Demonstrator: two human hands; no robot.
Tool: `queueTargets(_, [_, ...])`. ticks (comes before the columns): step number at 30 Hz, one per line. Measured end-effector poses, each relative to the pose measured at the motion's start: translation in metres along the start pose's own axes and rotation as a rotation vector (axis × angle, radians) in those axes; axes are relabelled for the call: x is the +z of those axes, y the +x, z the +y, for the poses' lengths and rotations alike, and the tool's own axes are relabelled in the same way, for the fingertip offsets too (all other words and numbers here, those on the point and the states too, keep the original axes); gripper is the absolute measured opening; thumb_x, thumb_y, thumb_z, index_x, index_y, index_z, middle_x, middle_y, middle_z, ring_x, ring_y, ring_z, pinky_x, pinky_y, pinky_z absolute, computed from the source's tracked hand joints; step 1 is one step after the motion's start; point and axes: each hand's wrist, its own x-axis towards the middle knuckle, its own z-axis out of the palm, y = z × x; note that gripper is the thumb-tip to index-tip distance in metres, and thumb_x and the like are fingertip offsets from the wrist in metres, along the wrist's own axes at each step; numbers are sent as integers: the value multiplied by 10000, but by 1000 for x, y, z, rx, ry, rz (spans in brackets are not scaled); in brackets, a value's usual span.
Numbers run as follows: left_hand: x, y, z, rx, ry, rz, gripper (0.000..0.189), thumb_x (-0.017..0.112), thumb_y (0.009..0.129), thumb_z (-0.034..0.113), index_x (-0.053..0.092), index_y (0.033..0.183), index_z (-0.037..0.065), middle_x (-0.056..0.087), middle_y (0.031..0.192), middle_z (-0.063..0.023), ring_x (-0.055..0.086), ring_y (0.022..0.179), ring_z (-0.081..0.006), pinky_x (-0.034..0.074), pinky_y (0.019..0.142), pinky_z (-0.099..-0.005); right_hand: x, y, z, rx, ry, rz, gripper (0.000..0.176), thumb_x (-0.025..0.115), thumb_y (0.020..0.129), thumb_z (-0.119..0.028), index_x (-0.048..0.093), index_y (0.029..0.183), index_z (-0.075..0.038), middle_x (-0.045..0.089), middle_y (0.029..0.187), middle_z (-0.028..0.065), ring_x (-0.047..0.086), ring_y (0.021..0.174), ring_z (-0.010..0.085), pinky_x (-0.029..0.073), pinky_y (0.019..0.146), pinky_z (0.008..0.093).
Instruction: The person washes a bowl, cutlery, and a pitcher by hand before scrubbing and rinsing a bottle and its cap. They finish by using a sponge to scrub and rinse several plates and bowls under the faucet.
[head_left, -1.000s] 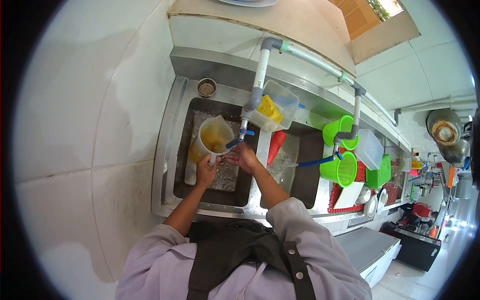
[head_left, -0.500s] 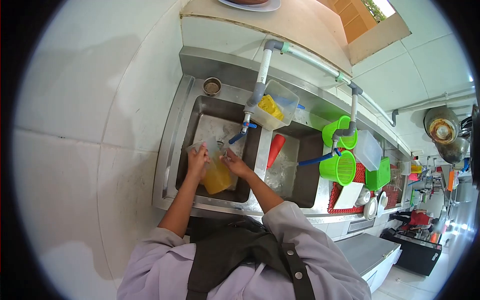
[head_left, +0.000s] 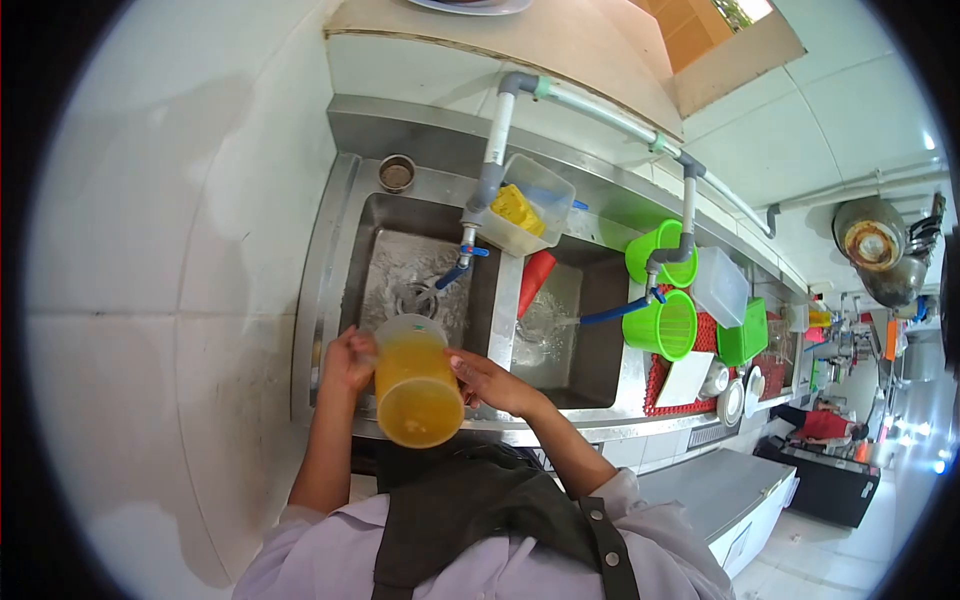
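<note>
A translucent plastic jug (head_left: 412, 375) with yellow-orange liquid in it is held in front of me, over the near edge of the left sink basin (head_left: 470, 345). My left hand (head_left: 350, 360) is closed at the jug's left side, slightly blurred, and the part it grips is hidden. Pressed against the right side, my right hand (head_left: 492, 385) holds the jug with its fingers partly beneath. Behind the jug, water runs from the left tap (head_left: 455, 272) onto the drain area of the basin.
A red cone-shaped object (head_left: 536, 283) lies in the right basin, where water runs from a blue hose (head_left: 612, 313). A clear tub (head_left: 545, 205) with a yellow item sits behind. Green baskets (head_left: 660, 325), dishes and a red mat stand rightward. A small metal cup (head_left: 396, 174) is at back left.
The jug has come up out of the left basin toward me, with both hands on it. Water from the left tap now falls into the basin behind it.
</note>
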Motion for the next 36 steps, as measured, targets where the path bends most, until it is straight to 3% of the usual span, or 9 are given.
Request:
queueTargets(6, [25,-66,-39,38,-60,-177,251,485,943,270,491,816,53,430,607,-20,378,409,-69,274,361,-204,-78,-5,73,-47,325,28,352,453,982,-322,548,1219,-81,649,968,65,597,755,114,496,691,248])
queueTargets(9, [42,-89,-58,248,184,-305,260,477,943,316,506,831,84,402,584,-8,306,350,-65,227,337,-209,-147,55,149,-51,341,596,274,520,926,-249,586,1107,-55,651,863,76,605,715,115,500,644,243])
queueTargets(15, [48,-163,-81,514,450,-445,321,398,970,366,535,850,101,372,566,5,294,330,-62,211,317,-212,-211,158,181,172,-295,1005,937,688,758,-443,209,1402,40,583,1079,346,565,1067,468,448,917,468])
queueTargets(19, [52,-192,-100,603,723,-576,355,393,971,423,573,896,127,288,483,34,271,313,-60,197,294,-214,-195,188,215,112,-34,1050,925,689,776,-400,179,1412,36,573,1055,366,565,1052,464,433,940,469])
queueTargets(21, [57,-193,-114,609,876,-639,369,397,968,448,583,904,136,255,458,43,265,308,-59,195,287,-215,-180,197,245,-67,-373,1454,826,679,805,-345,242,1394,36,603,1016,318,583,982,462,431,925,488])
queueTargets(25, [80,-157,-176,584,734,-491,420,455,949,430,556,872,29,270,437,38,246,307,-64,200,300,-237,-137,99,213,-548,139,771,332,545,953,-288,560,1134,-9,609,1013,135,602,918,220,482,806,349])
queueTargets(29, [93,-108,-239,493,1192,-423,219,560,873,265,571,839,50,375,467,23,316,340,-103,249,342,-264,-117,-57,152,-521,390,307,429,410,1009,-352,532,1200,11,610,970,45,579,800,128,461,706,264])
queueTargets(31, [101,-90,-282,669,1813,-579,187,618,810,193,543,721,47,406,477,-13,383,379,-128,305,392,-287,-121,-108,166,-579,352,473,472,382,1010,-384,508,1246,5,606,1019,63,577,874,143,463,760,279])
queueTargets(36, [140,-64,-370,388,2123,-1054,295,662,775,197,468,621,36,411,509,-68,429,418,-187,333,447,-328,-133,-205,201,-776,108,807,706,369,953,-564,348,1405,-22,411,1402,152,455,1239,245,363,1029,379])
